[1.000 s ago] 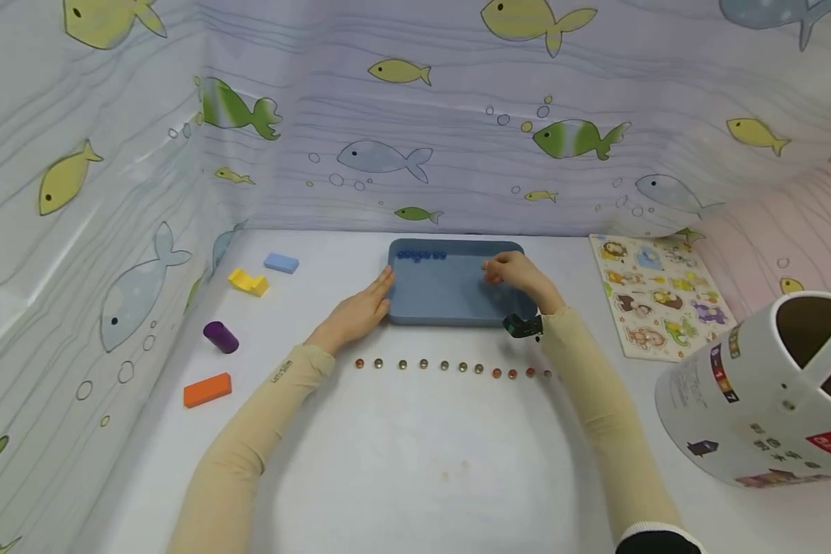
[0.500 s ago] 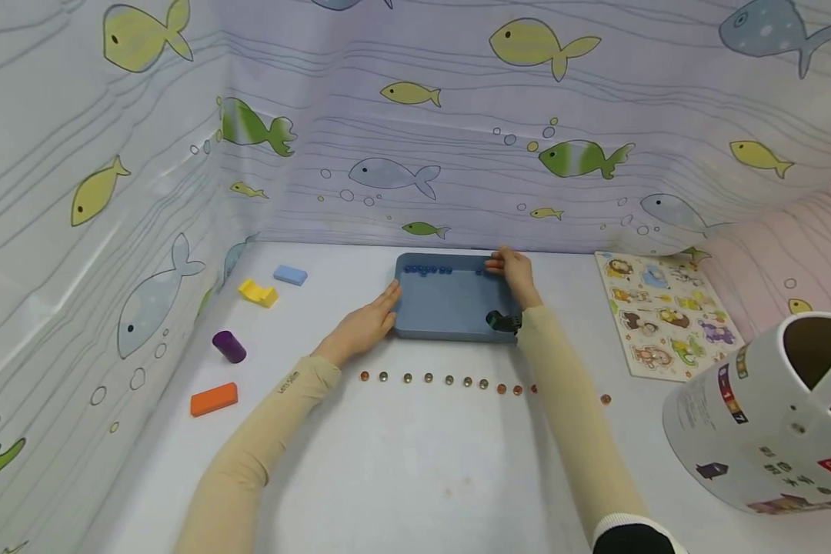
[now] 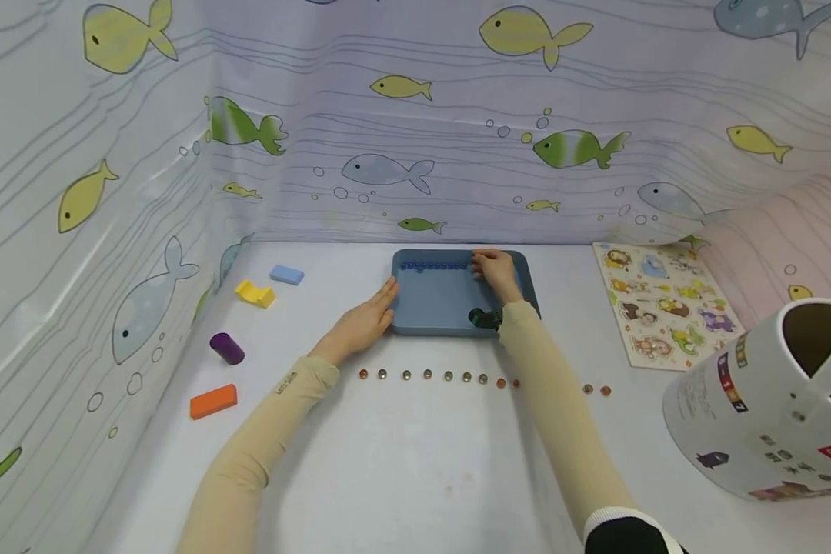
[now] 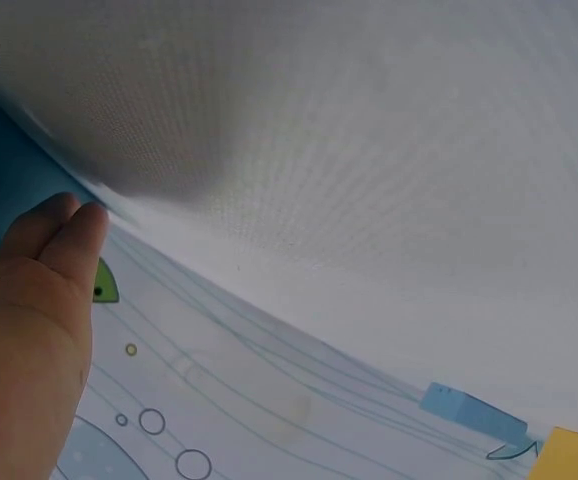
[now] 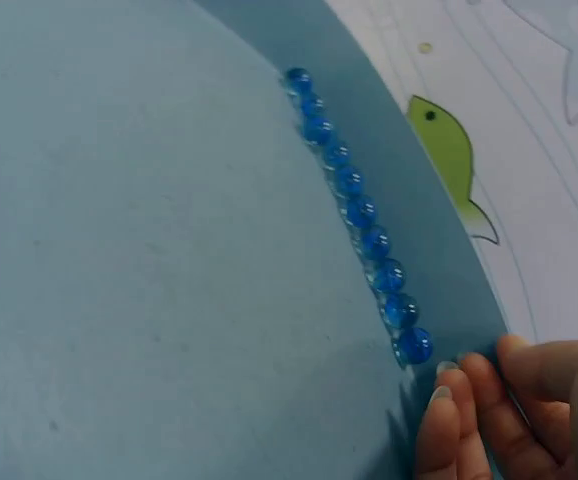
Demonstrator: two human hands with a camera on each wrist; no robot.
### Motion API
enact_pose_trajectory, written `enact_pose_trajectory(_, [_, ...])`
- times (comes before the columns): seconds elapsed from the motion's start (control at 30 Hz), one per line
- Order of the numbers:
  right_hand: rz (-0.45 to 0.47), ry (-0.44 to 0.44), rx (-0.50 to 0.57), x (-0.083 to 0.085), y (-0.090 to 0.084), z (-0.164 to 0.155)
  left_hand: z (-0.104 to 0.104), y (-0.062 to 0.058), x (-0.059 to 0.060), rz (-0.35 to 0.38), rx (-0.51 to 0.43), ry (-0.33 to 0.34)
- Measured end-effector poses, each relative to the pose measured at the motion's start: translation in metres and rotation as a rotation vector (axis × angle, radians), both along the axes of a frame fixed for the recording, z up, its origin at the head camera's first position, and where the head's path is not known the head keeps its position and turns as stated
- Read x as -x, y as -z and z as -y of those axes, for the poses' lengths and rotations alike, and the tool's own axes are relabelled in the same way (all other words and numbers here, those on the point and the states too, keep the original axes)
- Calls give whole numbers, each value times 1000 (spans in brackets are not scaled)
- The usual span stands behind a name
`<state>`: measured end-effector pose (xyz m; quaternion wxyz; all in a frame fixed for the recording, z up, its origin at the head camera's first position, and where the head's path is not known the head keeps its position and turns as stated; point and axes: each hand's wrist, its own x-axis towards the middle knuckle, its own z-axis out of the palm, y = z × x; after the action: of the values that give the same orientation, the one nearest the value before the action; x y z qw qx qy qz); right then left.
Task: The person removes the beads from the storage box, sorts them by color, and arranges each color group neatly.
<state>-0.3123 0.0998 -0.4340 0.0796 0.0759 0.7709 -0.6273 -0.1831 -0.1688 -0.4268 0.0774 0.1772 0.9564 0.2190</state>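
Note:
A shallow blue-grey tray (image 3: 443, 308) stands at the back of the white table. Along its far wall runs a row of several blue glass marbles (image 5: 361, 211), close together. My left hand (image 3: 358, 325) lies with straight fingers against the tray's left edge; the left wrist view catches its fingers (image 4: 77, 240) beside the tray wall. My right hand (image 3: 496, 273) is over the far right part of the tray. Its fingertips (image 5: 439, 395) are just beside the last marble, with one finger at the rim. Nothing is visibly gripped there.
A line of amber and clear marbles (image 3: 448, 376) crosses the table before the tray. At left lie blue (image 3: 287, 275), yellow (image 3: 255, 294), purple (image 3: 227, 348) and orange (image 3: 213, 402) blocks. A picture board (image 3: 668, 304) and a white bucket (image 3: 734, 431) stand at right.
My right hand first went to the tray's far right corner, then slid left along the far wall. Marbles near it now join the row, which reaches further right. The left hand stayed put.

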Motion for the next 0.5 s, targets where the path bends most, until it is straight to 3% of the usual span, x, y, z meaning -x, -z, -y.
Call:
enact_pose_trajectory(0.2, [-37, -124, -165, -1, 3, 12, 0, 1, 1, 18, 4, -6])
enact_pose_trajectory(0.33, [-50, -145, -242, -3, 5, 15, -1, 3, 2, 23, 8, 2])
enact_pose_trajectory(0.5, [-81, -172, -419, -4, 4, 16, -1, 2, 2, 17, 15, -11])
